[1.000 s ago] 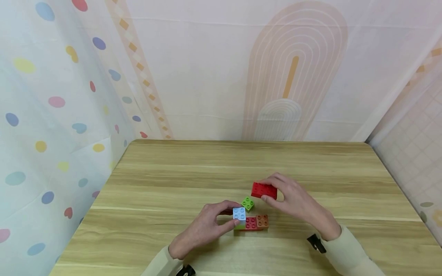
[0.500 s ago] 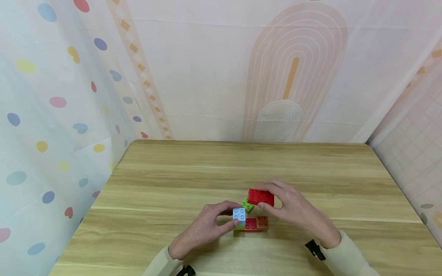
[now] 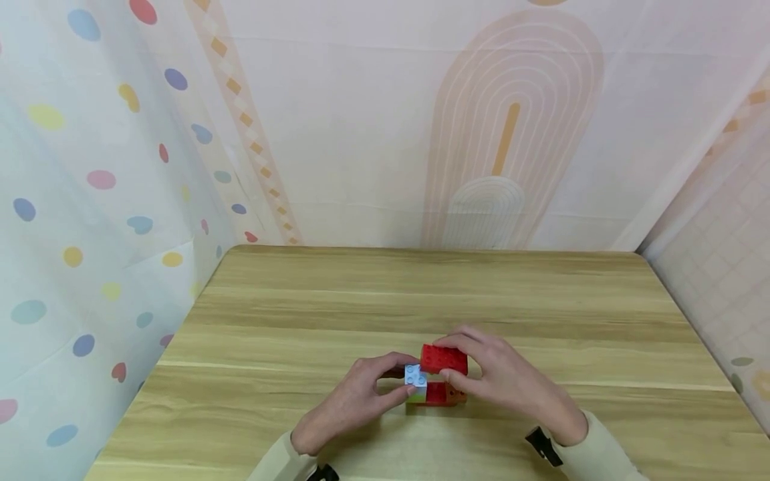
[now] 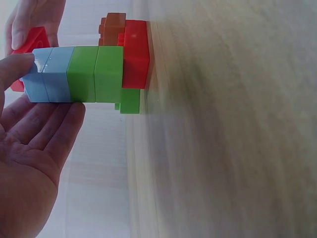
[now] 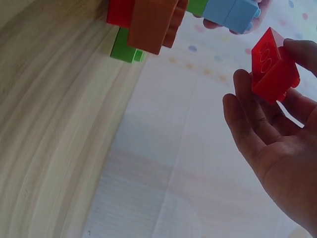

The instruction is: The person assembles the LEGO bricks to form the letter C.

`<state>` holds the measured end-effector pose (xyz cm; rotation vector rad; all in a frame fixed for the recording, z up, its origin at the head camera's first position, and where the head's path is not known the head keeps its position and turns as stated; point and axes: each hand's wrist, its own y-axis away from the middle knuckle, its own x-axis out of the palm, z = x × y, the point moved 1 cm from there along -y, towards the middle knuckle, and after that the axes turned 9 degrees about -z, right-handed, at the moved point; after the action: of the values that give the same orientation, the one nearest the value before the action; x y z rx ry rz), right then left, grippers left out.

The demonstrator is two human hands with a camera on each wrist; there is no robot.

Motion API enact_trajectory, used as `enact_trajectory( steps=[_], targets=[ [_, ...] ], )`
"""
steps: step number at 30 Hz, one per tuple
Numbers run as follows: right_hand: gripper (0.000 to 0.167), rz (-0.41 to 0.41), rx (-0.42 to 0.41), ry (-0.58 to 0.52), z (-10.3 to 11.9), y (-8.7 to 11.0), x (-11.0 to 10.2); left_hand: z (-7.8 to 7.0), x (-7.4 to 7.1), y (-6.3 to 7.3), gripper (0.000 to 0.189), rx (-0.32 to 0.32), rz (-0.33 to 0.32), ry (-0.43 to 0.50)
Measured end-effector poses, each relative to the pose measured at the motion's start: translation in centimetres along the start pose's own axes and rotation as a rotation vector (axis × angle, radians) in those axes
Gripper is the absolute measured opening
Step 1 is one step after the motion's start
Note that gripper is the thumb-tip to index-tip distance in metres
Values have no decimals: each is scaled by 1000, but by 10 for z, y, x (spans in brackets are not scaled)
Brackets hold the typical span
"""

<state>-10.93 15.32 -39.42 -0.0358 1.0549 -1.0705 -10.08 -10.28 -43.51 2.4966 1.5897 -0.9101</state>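
Note:
My left hand (image 3: 355,395) pinches the light blue bricks (image 4: 55,74) at the top of a tower, thumb on one side and fingers on the other. Below them come green bricks (image 4: 95,74), on one end of a long red base brick (image 4: 137,54) lying on the table. Brown bricks (image 5: 151,22) stand on the base's other end. My right hand (image 3: 508,375) grips a separate red brick (image 3: 444,359) between thumb and fingers. It hangs tilted beside the tower's top, above the base, its hollow underside showing in the right wrist view. Whether it touches the blue bricks I cannot tell.
A small green brick (image 4: 130,101) sits on the table just behind the base; the held red brick hides it in the head view. The wooden table (image 3: 289,300) reaches back to a patterned curtain (image 3: 361,133), with more curtain at the left and right sides.
My right hand has brought the red brick leftward and nearer to me, from behind the small green brick to beside the tower's top. The left hand stays on the blue bricks.

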Motion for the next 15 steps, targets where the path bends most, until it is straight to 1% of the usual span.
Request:
enact_trajectory(
  steps=[8, 15],
  targets=[
    [32, 48, 46, -17, 4, 0, 2, 0, -1, 0, 30, -7, 4, 0],
    [30, 57, 26, -8, 4, 1, 5, 0, -2, 0, 30, -13, 6, 3]
  ],
)
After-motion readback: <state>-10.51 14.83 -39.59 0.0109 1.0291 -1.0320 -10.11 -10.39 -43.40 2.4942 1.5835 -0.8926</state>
